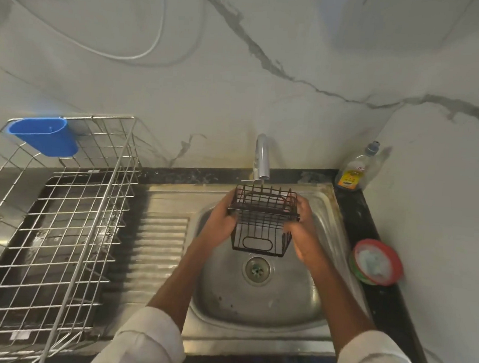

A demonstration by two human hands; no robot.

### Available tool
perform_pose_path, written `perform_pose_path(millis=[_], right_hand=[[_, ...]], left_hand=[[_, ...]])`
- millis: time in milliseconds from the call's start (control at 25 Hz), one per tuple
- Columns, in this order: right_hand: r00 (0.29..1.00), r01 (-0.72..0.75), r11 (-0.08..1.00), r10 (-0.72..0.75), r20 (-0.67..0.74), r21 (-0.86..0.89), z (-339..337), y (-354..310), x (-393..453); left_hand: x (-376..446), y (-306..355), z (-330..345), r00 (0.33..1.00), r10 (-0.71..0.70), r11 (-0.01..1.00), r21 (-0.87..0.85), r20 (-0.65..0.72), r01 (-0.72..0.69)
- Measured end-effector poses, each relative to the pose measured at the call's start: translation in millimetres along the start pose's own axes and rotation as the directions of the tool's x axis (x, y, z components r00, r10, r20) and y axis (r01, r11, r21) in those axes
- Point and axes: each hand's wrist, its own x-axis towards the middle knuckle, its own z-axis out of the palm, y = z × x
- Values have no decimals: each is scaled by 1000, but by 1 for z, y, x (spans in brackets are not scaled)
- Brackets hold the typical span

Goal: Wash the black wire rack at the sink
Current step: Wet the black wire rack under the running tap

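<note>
The black wire rack (pixel 262 223) is held above the steel sink (pixel 267 303), just under the spout of the tap (pixel 262 160) and a little beyond the drain (pixel 257 270). The left hand (pixel 220 221) grips the left side of the rack with curled fingers. The right hand (pixel 304 227) holds the right side, its fingers bent around the wires. Both sleeves are white. On the left counter stands a big metal drying rack (pixel 56 226), with a blue cup (pixel 45 135) hanging on its far edge. On the right, a soap bottle (pixel 356 171) stands in the far corner, and nearer lies a red dish (pixel 376 262).
</note>
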Motion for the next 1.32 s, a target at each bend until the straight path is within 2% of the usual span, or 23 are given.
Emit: perform_pose_path(millis=[120,240,320,480,600,760,920,1000,1080,1120,1240,1320], right_hand=[[998,52,998,-52,-34,-25,-19,3,-11],[998,37,982,-44,-34,-185,-32,6,-11],[994,25,967,-50,-95,-254,-34,11,-11],[962,-14,978,-44,-270,-208,-20,13,-20],[953,19,983,-73,-294,-182,-17,21,-27],[951,-9,990,-34,-306,-138,-28,36,-33],[951,-50,995,21,-307,-87,-41,48,-35],[958,-80,995,59,-281,-64,-45,54,-38],[964,-93,995,78,-256,-46,-48,61,-40],[967,-90,995,78,-244,-37,-48,64,-42],[979,-61,998,60,-194,4,-48,61,-46],[987,-19,999,27,-161,50,-49,56,-46]], left_hand=[[25,8,16,999,-26,999,-27,26,27],[48,15,28,998,-49,998,-23,44,50],[55,22,32,997,-48,999,-23,62,49],[56,20,37,998,-51,998,-39,45,53],[55,-4,34,985,-165,965,-199,53,172],[68,-16,26,957,-289,869,-415,12,267],[92,-3,33,931,-354,769,-540,86,342],[103,3,34,916,-382,641,-677,127,361],[109,8,34,916,-382,504,-803,122,317],[107,9,36,924,-368,507,-811,103,292],[102,13,50,967,-247,710,-666,68,228],[105,11,50,973,-188,791,-567,131,229]])
